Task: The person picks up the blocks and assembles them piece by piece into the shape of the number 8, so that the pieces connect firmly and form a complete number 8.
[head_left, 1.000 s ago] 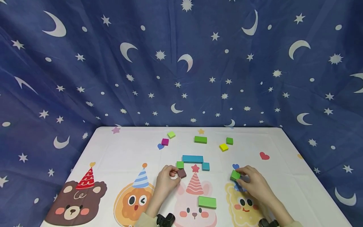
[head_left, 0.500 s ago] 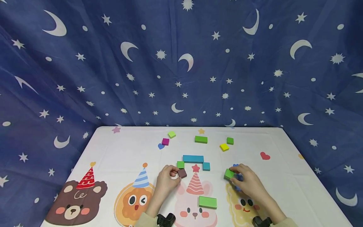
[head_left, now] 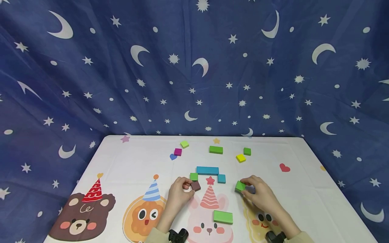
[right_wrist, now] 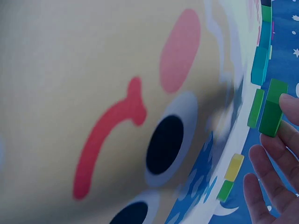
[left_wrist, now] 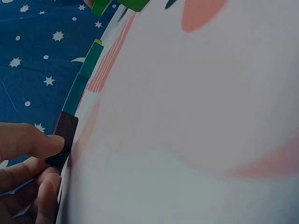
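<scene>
Between thumb and fingers, my left hand [head_left: 180,194] pinches a dark brown block [head_left: 196,186], which also appears in the left wrist view as a brown block [left_wrist: 67,128] under the thumb. Just behind it lies a small green block [head_left: 193,176], touching or nearly touching a long blue block [head_left: 207,170]. At the long block's right end sits a small blue block [head_left: 221,178]. To the right, my right hand [head_left: 261,194] pinches a green block [head_left: 240,186]. The right wrist view shows this green block [right_wrist: 272,109] close up, with the other fingers spread below it.
A long light green block [head_left: 223,217] lies near the front. Farther back are a magenta block [head_left: 178,152], a lime block [head_left: 184,144], a long green block [head_left: 216,150], a yellow block [head_left: 241,158] and a small green cube [head_left: 247,151]. A starry curtain [head_left: 194,67] hangs behind the table.
My right hand has moved left with the green block, bringing it closer to the blue blocks. The left hand stays in place with the brown block.
</scene>
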